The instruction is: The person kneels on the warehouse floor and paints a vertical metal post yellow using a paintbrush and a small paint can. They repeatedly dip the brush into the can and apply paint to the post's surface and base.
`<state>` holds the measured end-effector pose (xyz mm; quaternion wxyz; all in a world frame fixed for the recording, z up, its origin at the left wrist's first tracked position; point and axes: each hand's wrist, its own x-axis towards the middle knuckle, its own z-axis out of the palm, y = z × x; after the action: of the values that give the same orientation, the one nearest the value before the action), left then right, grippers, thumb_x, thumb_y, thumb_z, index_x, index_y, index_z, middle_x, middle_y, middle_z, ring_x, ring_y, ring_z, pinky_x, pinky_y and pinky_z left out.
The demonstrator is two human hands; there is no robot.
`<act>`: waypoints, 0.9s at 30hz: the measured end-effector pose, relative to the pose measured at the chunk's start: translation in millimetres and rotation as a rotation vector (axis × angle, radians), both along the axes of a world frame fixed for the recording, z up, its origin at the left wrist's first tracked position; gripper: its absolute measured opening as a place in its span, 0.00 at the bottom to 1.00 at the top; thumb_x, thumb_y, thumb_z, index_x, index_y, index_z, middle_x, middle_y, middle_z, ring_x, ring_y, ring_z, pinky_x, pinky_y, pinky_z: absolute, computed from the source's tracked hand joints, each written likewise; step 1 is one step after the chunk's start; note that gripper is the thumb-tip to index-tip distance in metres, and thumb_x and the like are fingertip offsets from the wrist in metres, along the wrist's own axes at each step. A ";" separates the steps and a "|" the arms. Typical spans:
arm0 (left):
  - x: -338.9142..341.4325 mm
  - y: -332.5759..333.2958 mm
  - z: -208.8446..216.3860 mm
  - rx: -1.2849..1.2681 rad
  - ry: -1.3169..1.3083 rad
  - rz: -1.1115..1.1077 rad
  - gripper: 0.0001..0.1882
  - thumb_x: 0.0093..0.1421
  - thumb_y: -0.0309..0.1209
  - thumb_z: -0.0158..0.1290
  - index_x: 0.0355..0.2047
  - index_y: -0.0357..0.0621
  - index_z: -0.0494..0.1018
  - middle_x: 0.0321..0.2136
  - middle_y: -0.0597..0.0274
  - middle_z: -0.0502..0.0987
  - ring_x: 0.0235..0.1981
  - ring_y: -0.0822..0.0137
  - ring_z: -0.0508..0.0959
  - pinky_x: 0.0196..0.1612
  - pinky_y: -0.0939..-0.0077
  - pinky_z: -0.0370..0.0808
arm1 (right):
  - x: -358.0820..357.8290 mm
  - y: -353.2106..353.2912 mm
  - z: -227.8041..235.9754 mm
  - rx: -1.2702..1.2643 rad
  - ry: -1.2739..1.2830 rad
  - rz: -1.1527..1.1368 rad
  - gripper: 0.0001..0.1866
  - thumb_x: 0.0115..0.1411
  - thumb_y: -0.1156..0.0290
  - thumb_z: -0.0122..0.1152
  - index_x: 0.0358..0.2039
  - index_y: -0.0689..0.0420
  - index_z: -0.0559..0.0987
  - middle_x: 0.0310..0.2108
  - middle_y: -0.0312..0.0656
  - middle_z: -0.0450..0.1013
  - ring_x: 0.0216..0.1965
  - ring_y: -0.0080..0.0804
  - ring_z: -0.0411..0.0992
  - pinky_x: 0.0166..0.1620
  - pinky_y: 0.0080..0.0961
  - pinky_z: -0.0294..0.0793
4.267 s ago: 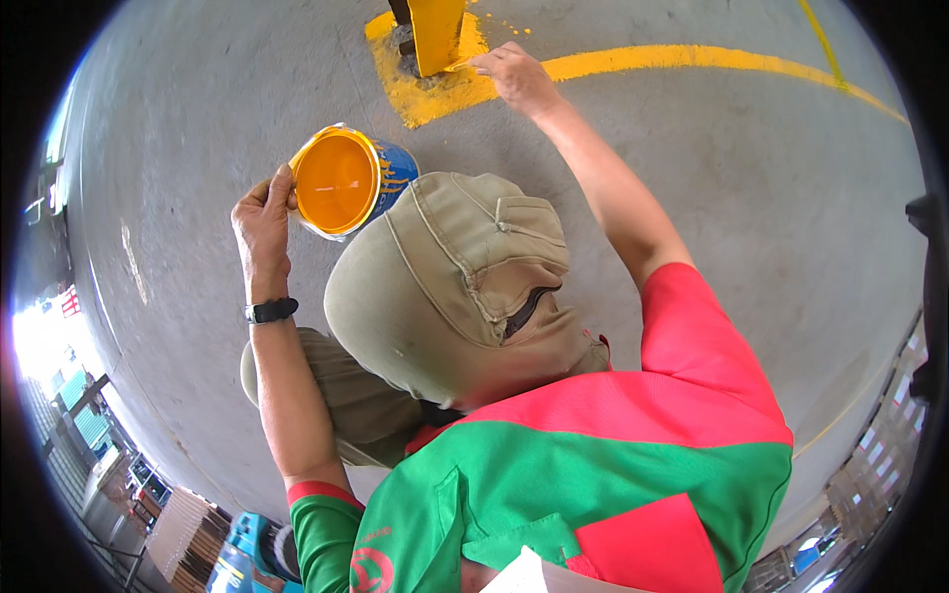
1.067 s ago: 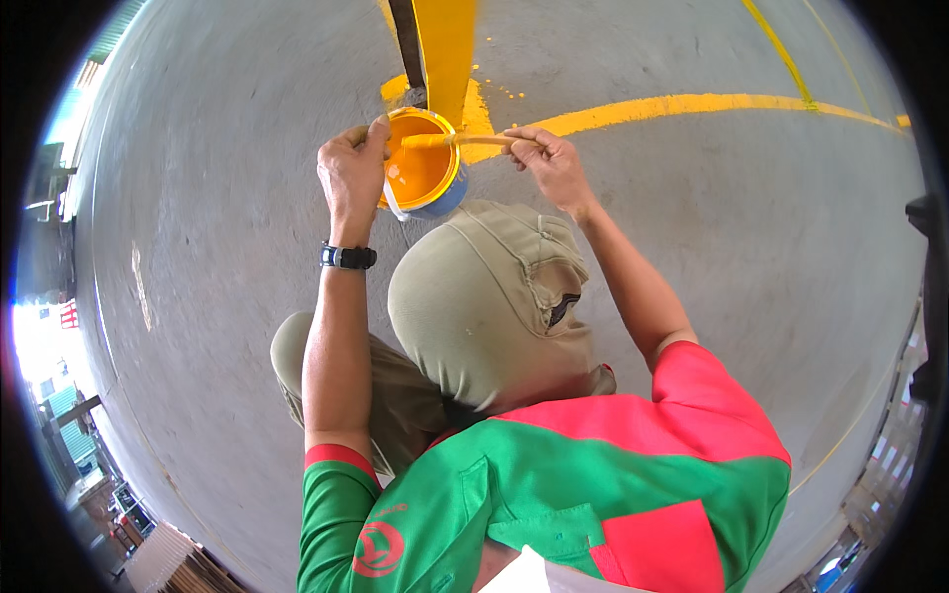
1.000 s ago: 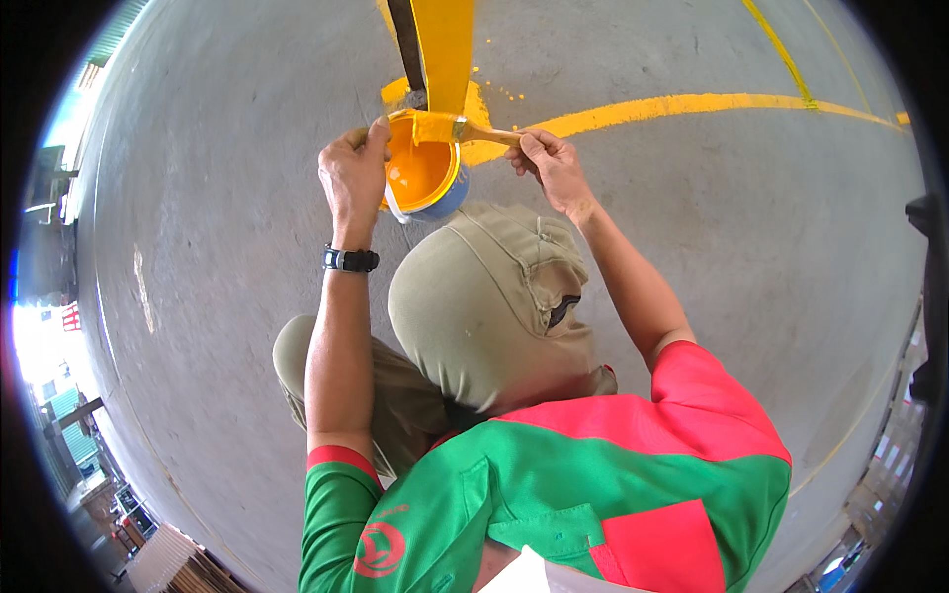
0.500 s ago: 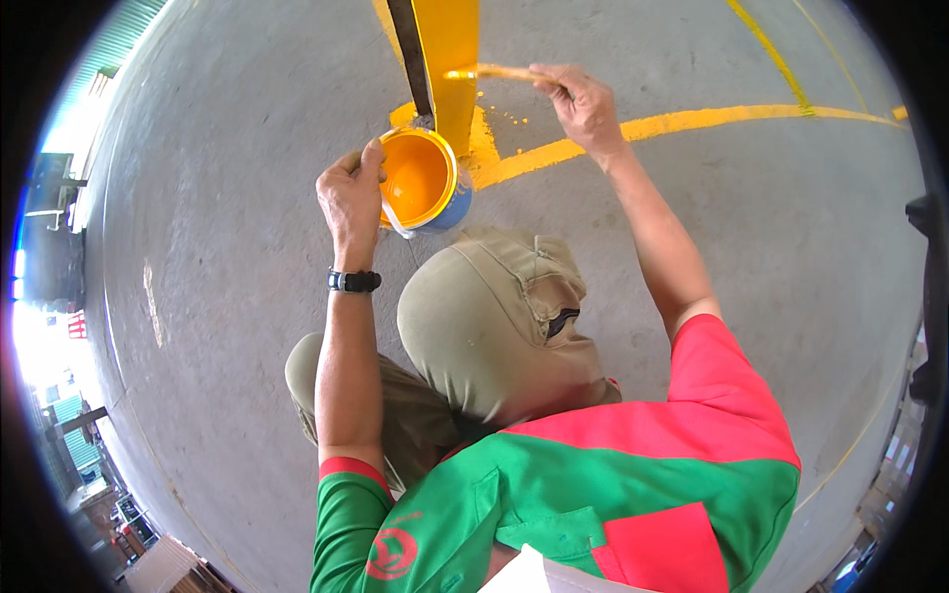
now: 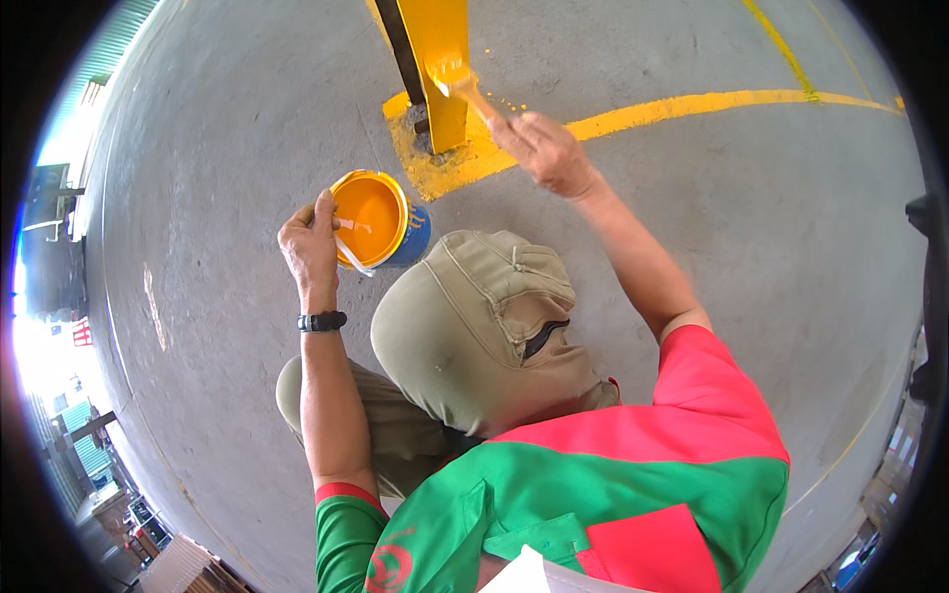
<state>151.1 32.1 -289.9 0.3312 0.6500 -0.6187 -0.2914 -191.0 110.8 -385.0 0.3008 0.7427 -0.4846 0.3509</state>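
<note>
My left hand (image 5: 311,242) is closed on the rim and handle side of a paint bucket (image 5: 413,237), blue outside and partly full of yellow-orange paint (image 5: 368,212). The bucket tilts a little, and its pale handle (image 5: 353,257) hangs across the near side. In my right hand (image 5: 549,153) is a paintbrush (image 5: 481,102), gripped by its wooden handle. Its bristles, coated in yellow, touch the face of a yellow post (image 5: 440,40), low down. A dark edge (image 5: 403,49) runs along the post's left side.
Yellow paint covers the floor around the post's base (image 5: 420,163). From there a yellow line (image 5: 692,105) curves off to the right, and another stripe (image 5: 781,49) meets it. Small paint spots (image 5: 509,104) dot the grey concrete. My bent knee (image 5: 435,326) is close behind the bucket.
My left hand has drawn the bucket left and nearer, away from the post's base. The paintbrush in my right hand has turned and come lower on the post.
</note>
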 end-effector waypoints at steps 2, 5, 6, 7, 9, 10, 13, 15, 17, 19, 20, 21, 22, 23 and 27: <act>4.9 0.4 -6.4 0.004 -0.025 0.009 0.20 0.65 0.43 0.62 0.32 0.34 0.85 0.22 0.67 0.77 0.26 0.75 0.72 0.34 0.75 0.70 | 8.3 7.1 -37.6 0.208 -0.017 -0.035 0.29 0.58 0.75 0.64 0.62 0.57 0.76 0.32 0.35 0.76 0.34 0.31 0.75 0.40 0.26 0.81; 13.1 -0.8 -16.1 0.010 -0.075 0.007 0.21 0.65 0.44 0.62 0.35 0.33 0.85 0.23 0.63 0.80 0.27 0.71 0.77 0.36 0.72 0.74 | 12.6 4.7 -78.7 0.433 -0.082 -0.052 0.24 0.60 0.75 0.62 0.58 0.54 0.78 0.31 0.36 0.75 0.35 0.32 0.75 0.42 0.27 0.81; 15.8 -1.5 -18.6 0.002 -0.093 0.010 0.21 0.65 0.44 0.62 0.37 0.33 0.85 0.23 0.60 0.82 0.27 0.70 0.79 0.37 0.70 0.76 | 12.1 0.4 -87.5 0.494 -0.110 -0.052 0.21 0.61 0.75 0.61 0.57 0.53 0.80 0.31 0.36 0.76 0.35 0.33 0.75 0.42 0.27 0.80; 19.5 -0.8 -21.4 0.013 -0.091 0.009 0.21 0.65 0.44 0.62 0.37 0.33 0.85 0.23 0.61 0.82 0.27 0.70 0.78 0.37 0.70 0.76 | 11.3 -3.2 -95.1 0.541 -0.153 -0.046 0.21 0.62 0.75 0.60 0.57 0.52 0.80 0.31 0.37 0.76 0.36 0.34 0.75 0.42 0.28 0.80; 24.8 -2.3 -25.8 0.013 -0.072 0.021 0.21 0.65 0.44 0.62 0.36 0.33 0.85 0.23 0.61 0.81 0.27 0.70 0.78 0.37 0.71 0.76 | 6.8 -14.3 -103.8 0.622 -0.233 -0.037 0.21 0.63 0.75 0.58 0.57 0.51 0.80 0.32 0.38 0.78 0.38 0.35 0.76 0.42 0.31 0.81; 27.1 -2.4 -27.7 0.023 -0.082 0.026 0.21 0.65 0.43 0.62 0.36 0.32 0.85 0.23 0.61 0.81 0.27 0.71 0.78 0.37 0.71 0.75 | 3.7 -18.9 -105.8 0.664 -0.236 -0.031 0.20 0.63 0.75 0.58 0.56 0.50 0.80 0.32 0.38 0.78 0.38 0.36 0.76 0.43 0.31 0.81; 31.8 -3.3 -33.8 0.038 -0.082 0.024 0.21 0.65 0.43 0.62 0.36 0.32 0.85 0.23 0.62 0.81 0.27 0.72 0.77 0.37 0.72 0.75 | -5.2 -31.1 -104.0 0.724 -0.275 -0.030 0.17 0.65 0.73 0.59 0.53 0.48 0.82 0.33 0.39 0.80 0.40 0.37 0.77 0.45 0.33 0.81; 31.6 -4.9 -38.4 0.026 -0.037 -0.002 0.21 0.65 0.43 0.62 0.35 0.31 0.85 0.23 0.62 0.81 0.27 0.72 0.77 0.36 0.72 0.74 | -12.1 -37.3 -94.2 0.709 -0.328 -0.058 0.15 0.65 0.71 0.60 0.51 0.47 0.83 0.35 0.39 0.81 0.42 0.38 0.77 0.48 0.34 0.81; 31.1 -5.3 -42.0 0.040 -0.032 0.015 0.21 0.65 0.42 0.62 0.35 0.30 0.84 0.23 0.63 0.80 0.27 0.72 0.76 0.36 0.73 0.74 | -20.3 -38.7 -75.7 0.490 -0.322 -0.059 0.16 0.63 0.73 0.63 0.51 0.46 0.83 0.38 0.35 0.82 0.42 0.35 0.79 0.45 0.29 0.83; 30.4 -6.9 -43.8 0.037 -0.019 0.020 0.21 0.65 0.42 0.62 0.34 0.30 0.84 0.23 0.63 0.80 0.27 0.72 0.76 0.36 0.73 0.74 | -31.7 -36.6 -47.7 0.318 -0.297 -0.074 0.18 0.61 0.75 0.65 0.51 0.46 0.83 0.40 0.33 0.83 0.42 0.33 0.79 0.43 0.25 0.84; 30.6 -7.1 -44.1 0.036 -0.013 0.021 0.21 0.65 0.42 0.62 0.34 0.30 0.84 0.23 0.64 0.80 0.27 0.73 0.76 0.36 0.73 0.74 | -38.0 -30.7 -31.5 0.246 -0.273 -0.079 0.19 0.59 0.76 0.67 0.51 0.45 0.83 0.40 0.32 0.83 0.42 0.31 0.80 0.42 0.24 0.85; 30.8 -7.1 -44.5 0.035 -0.006 0.023 0.20 0.65 0.41 0.62 0.34 0.30 0.84 0.23 0.64 0.80 0.27 0.73 0.76 0.36 0.74 0.73 | -42.7 -25.0 -14.7 0.176 -0.249 -0.083 0.21 0.58 0.77 0.68 0.52 0.45 0.83 0.41 0.32 0.83 0.41 0.30 0.80 0.41 0.22 0.85; 31.3 -6.6 -44.7 0.042 0.004 0.022 0.20 0.65 0.41 0.62 0.34 0.30 0.84 0.23 0.64 0.80 0.27 0.73 0.76 0.36 0.74 0.73 | -46.8 -18.4 1.6 0.102 -0.273 -0.093 0.22 0.58 0.77 0.69 0.53 0.45 0.82 0.41 0.32 0.83 0.40 0.29 0.80 0.41 0.21 0.85; 31.7 -6.7 -45.0 0.048 0.013 0.019 0.20 0.65 0.41 0.62 0.34 0.30 0.84 0.23 0.64 0.80 0.27 0.73 0.76 0.36 0.74 0.73 | -52.1 -12.1 17.4 0.028 -0.296 -0.105 0.23 0.57 0.76 0.70 0.54 0.45 0.82 0.40 0.32 0.83 0.40 0.28 0.80 0.40 0.20 0.86; 34.0 -6.3 -47.5 0.044 0.032 0.014 0.20 0.65 0.42 0.63 0.34 0.31 0.84 0.23 0.64 0.80 0.27 0.73 0.76 0.35 0.75 0.73 | -56.6 3.0 38.8 -0.258 -0.288 -0.120 0.26 0.57 0.74 0.72 0.57 0.45 0.80 0.41 0.34 0.83 0.39 0.26 0.80 0.41 0.21 0.86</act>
<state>185.2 25.8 -337.4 0.3288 0.6568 -0.6021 -0.3129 -247.6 113.7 -346.2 0.3415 0.6098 -0.5169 0.4943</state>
